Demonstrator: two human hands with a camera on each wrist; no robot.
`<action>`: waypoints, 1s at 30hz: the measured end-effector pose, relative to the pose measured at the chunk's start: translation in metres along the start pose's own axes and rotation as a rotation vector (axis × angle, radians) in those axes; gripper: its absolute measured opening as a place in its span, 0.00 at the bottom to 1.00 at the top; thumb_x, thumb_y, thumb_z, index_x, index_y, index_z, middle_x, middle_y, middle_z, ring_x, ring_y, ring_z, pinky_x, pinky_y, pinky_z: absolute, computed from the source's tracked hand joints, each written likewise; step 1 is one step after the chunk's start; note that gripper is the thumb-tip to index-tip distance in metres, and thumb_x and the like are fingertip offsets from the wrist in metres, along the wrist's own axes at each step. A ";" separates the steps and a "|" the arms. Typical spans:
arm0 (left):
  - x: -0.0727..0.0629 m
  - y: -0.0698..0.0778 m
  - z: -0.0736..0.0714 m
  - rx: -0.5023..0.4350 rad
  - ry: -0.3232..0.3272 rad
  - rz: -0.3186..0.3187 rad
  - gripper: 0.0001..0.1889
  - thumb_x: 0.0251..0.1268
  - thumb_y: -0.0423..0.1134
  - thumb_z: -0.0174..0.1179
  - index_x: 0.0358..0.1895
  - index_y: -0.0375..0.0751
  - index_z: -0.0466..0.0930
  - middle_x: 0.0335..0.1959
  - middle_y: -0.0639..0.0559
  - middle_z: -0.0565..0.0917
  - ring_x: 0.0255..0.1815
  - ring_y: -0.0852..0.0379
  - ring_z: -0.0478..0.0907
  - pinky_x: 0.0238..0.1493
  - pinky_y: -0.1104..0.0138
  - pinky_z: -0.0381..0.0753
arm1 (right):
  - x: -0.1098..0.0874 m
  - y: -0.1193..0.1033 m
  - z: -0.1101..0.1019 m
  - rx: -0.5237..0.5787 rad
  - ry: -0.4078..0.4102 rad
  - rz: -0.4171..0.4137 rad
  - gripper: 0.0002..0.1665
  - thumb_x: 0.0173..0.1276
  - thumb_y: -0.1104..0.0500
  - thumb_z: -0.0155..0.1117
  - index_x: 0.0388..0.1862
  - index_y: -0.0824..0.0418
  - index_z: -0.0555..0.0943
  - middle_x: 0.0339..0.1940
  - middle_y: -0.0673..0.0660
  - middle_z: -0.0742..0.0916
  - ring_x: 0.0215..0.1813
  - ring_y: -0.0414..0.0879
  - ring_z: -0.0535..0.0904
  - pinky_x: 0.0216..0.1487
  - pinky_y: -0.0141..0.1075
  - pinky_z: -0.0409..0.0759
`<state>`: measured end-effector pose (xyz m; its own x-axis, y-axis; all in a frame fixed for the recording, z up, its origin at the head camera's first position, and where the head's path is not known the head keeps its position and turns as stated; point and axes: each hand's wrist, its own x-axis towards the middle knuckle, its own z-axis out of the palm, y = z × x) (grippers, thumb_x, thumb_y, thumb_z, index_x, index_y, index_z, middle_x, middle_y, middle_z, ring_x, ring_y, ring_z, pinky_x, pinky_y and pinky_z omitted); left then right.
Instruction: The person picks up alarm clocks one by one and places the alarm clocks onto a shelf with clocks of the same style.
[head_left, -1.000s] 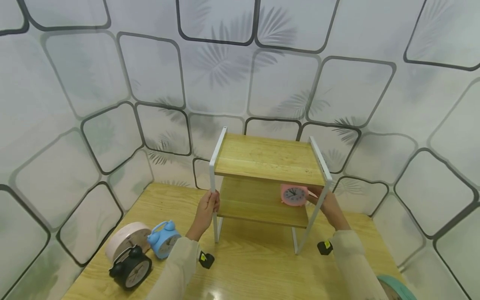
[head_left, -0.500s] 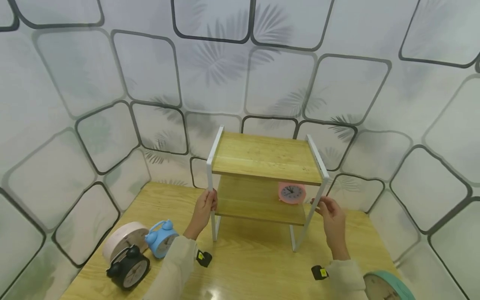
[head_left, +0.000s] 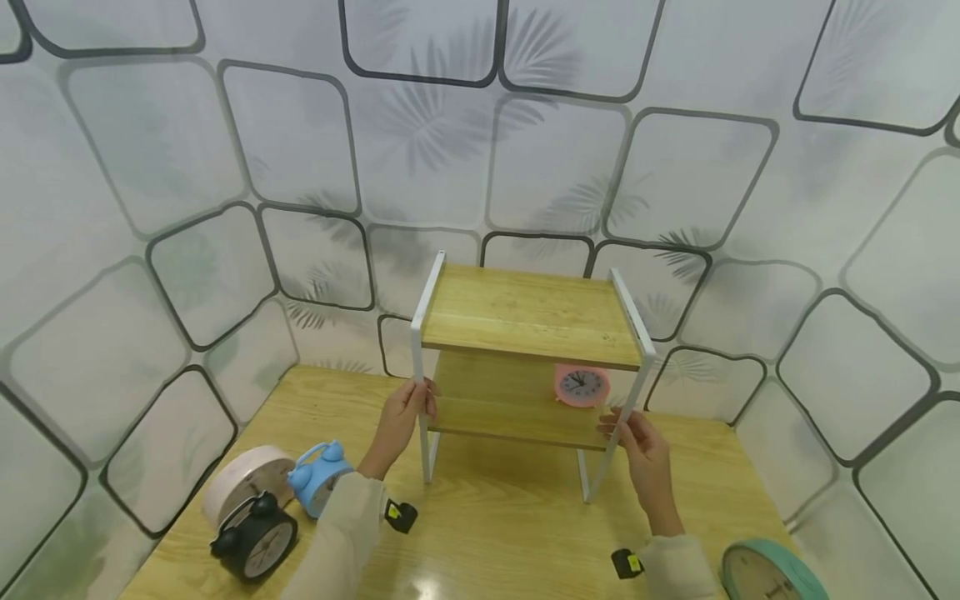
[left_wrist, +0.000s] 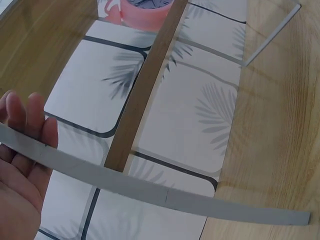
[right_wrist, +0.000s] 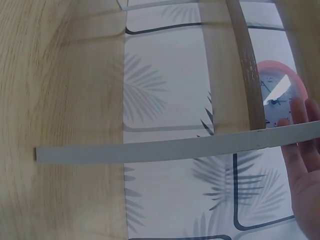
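A two-tier shelf rack with wooden boards and white metal side frames stands on the table. My left hand grips its left front upright, fingers wrapped behind the white bar. On the other side my right hand holds the right front upright, its fingers reaching behind the bar with the tips showing past it. A pink alarm clock sits at the right of the lower board, dial facing forward. In the right wrist view the clock is partly hidden by the board and my fingers.
On the left of the wooden table a black twin-bell alarm clock, a blue one and a round pale pink clock stand close together. A teal clock is at the front right. A patterned wall covering rises behind.
My right hand has let go of the pink alarm clock, withdrawn from the lower board, and come onto the right front upright. The left hand has stayed on the left upright.
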<state>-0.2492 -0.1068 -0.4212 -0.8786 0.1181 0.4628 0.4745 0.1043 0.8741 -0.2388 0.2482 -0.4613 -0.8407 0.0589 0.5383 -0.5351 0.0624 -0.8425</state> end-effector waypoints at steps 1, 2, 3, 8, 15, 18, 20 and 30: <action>0.000 0.001 -0.001 0.013 -0.004 -0.005 0.16 0.76 0.30 0.37 0.41 0.20 0.73 0.25 0.30 0.76 0.28 0.37 0.75 0.34 0.56 0.80 | -0.001 0.001 -0.001 -0.003 -0.002 -0.004 0.17 0.72 0.68 0.48 0.48 0.85 0.70 0.38 0.47 0.88 0.39 0.37 0.85 0.42 0.28 0.82; 0.000 0.001 -0.002 0.024 -0.010 -0.009 0.16 0.75 0.30 0.38 0.42 0.20 0.74 0.26 0.29 0.77 0.30 0.37 0.76 0.36 0.56 0.81 | -0.001 0.002 -0.001 -0.014 -0.001 -0.001 0.16 0.72 0.68 0.49 0.48 0.85 0.70 0.38 0.47 0.88 0.38 0.37 0.85 0.41 0.27 0.82; -0.001 0.002 -0.003 0.043 -0.014 -0.010 0.16 0.75 0.31 0.39 0.43 0.20 0.75 0.28 0.29 0.78 0.31 0.36 0.77 0.38 0.54 0.81 | -0.002 0.003 -0.002 -0.025 0.003 0.005 0.15 0.71 0.68 0.49 0.47 0.84 0.71 0.37 0.47 0.88 0.37 0.37 0.85 0.41 0.27 0.82; -0.002 0.005 -0.009 0.123 -0.016 -0.016 0.14 0.73 0.32 0.45 0.46 0.23 0.77 0.32 0.33 0.83 0.36 0.41 0.82 0.42 0.53 0.82 | -0.005 0.007 -0.005 -0.084 0.005 0.046 0.11 0.69 0.71 0.51 0.44 0.81 0.74 0.34 0.47 0.88 0.35 0.36 0.85 0.41 0.26 0.82; -0.005 0.008 -0.015 0.097 -0.029 0.022 0.13 0.72 0.30 0.46 0.47 0.23 0.77 0.35 0.31 0.83 0.38 0.44 0.82 0.42 0.57 0.83 | -0.003 0.009 -0.008 -0.100 -0.004 0.045 0.09 0.68 0.74 0.49 0.41 0.82 0.74 0.32 0.52 0.88 0.34 0.37 0.85 0.40 0.27 0.82; -0.005 0.009 -0.016 0.092 -0.027 0.019 0.13 0.71 0.30 0.47 0.47 0.22 0.77 0.35 0.30 0.83 0.37 0.46 0.82 0.42 0.60 0.83 | -0.002 0.009 -0.007 -0.093 -0.014 0.034 0.09 0.68 0.75 0.49 0.41 0.82 0.74 0.32 0.52 0.88 0.33 0.38 0.85 0.39 0.27 0.83; -0.005 0.011 -0.016 0.094 -0.021 0.012 0.13 0.71 0.30 0.47 0.46 0.22 0.77 0.35 0.30 0.83 0.37 0.45 0.83 0.42 0.60 0.84 | 0.000 0.009 -0.007 -0.098 -0.024 0.034 0.09 0.69 0.74 0.49 0.41 0.82 0.74 0.31 0.50 0.87 0.33 0.37 0.85 0.39 0.27 0.83; -0.014 -0.002 -0.023 0.284 0.058 -0.052 0.13 0.74 0.31 0.43 0.50 0.29 0.76 0.42 0.35 0.83 0.43 0.41 0.81 0.44 0.59 0.83 | 0.000 -0.007 0.004 -0.114 0.062 0.118 0.09 0.67 0.72 0.53 0.36 0.80 0.78 0.27 0.50 0.88 0.30 0.38 0.85 0.37 0.29 0.84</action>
<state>-0.2395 -0.1310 -0.4260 -0.9000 0.0493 0.4331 0.4176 0.3821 0.8244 -0.2357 0.2437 -0.4554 -0.8883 0.1340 0.4393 -0.4174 0.1636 -0.8939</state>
